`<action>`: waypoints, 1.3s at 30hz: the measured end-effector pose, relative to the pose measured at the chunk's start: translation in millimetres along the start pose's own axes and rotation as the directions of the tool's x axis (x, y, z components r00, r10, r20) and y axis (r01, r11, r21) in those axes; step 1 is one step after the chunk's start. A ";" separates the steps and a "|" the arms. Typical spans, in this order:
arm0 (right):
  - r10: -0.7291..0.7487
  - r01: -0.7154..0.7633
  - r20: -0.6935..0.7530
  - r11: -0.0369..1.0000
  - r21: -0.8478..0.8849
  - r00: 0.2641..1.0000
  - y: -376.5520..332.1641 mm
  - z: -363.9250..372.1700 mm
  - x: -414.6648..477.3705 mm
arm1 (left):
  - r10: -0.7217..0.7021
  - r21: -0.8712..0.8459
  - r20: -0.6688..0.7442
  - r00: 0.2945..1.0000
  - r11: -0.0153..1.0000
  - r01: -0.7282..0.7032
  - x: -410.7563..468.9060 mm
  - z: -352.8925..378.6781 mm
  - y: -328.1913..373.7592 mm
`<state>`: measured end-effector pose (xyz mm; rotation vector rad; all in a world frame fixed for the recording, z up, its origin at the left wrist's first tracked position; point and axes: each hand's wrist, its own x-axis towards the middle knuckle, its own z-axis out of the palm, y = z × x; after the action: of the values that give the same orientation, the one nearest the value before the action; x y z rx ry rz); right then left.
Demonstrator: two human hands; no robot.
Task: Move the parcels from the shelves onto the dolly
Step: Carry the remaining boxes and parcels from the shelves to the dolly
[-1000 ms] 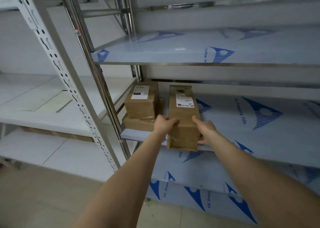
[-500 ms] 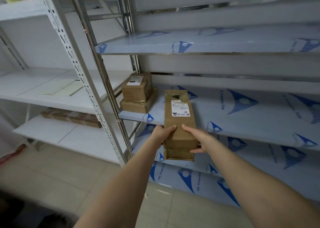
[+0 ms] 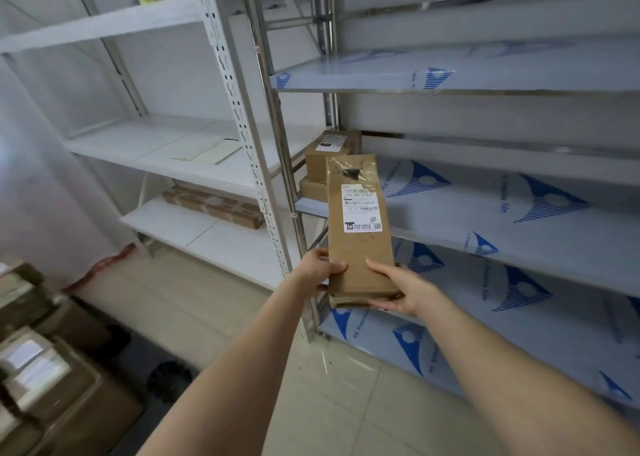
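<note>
I have the long parcel (image 3: 360, 248) in the air just right of the steel post (image 3: 273, 116), which is the nearest hard edge on that side. To the right of the post, the film-covered shelf (image 3: 519, 227) has its front edge running behind the parcel. I cannot tell whether the parcel's far end is clear of that edge. Left of the post there is open floor (image 3: 214, 303), reaching down to a blurred pile of boxes (image 3: 52, 379) far to the lower left. The white shelves (image 3: 156, 147) stand further back on that side, with a flat box (image 3: 213, 208) on the lower one.

The left hand (image 3: 320, 270) grips the parcel's near left edge, with the thumb on the top face and the fingers curled underneath. The right hand (image 3: 405, 291) grips the near right corner. Its thumb lies along the top, and its fingers wrap under the near end.

The parcel is a narrow brown cardboard box held lengthwise away from me. A white printed label (image 3: 360, 208) sits on its upper face, and there is clear tape (image 3: 349, 168) over the far end. Just right of the post and behind the far end, two smaller parcels (image 3: 332, 154) are stacked on the shelf's left end.
</note>
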<state>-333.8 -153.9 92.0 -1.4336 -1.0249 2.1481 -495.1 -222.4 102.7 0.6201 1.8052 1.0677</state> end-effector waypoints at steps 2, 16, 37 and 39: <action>-0.016 0.016 0.035 1.000 0.004 0.999 12.3 26.3 -2.4 | -0.006 -0.029 -0.038 0.999 1.000 0.005 -11.5 -26.4 -12.3; 0.032 0.029 0.344 0.985 -0.170 0.938 94.6 241.4 -39.5 | -0.029 -0.203 -0.507 0.861 0.975 -0.087 -122.2 -236.7 -77.1; 0.341 0.018 0.501 0.813 -0.582 0.795 254.7 479.1 -106.5 | -0.252 -0.320 -0.730 0.635 0.947 0.008 -263.4 -439.7 -244.7; 0.377 0.011 0.503 0.792 -0.610 0.778 273.3 497.2 -109.1 | -0.269 -0.317 -0.745 0.610 0.948 0.032 -273.2 -455.4 -261.4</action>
<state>-711.3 -590.8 71.3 -1.0878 -2.0090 2.6752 -770.4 -746.2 92.3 -0.2566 2.3161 1.5852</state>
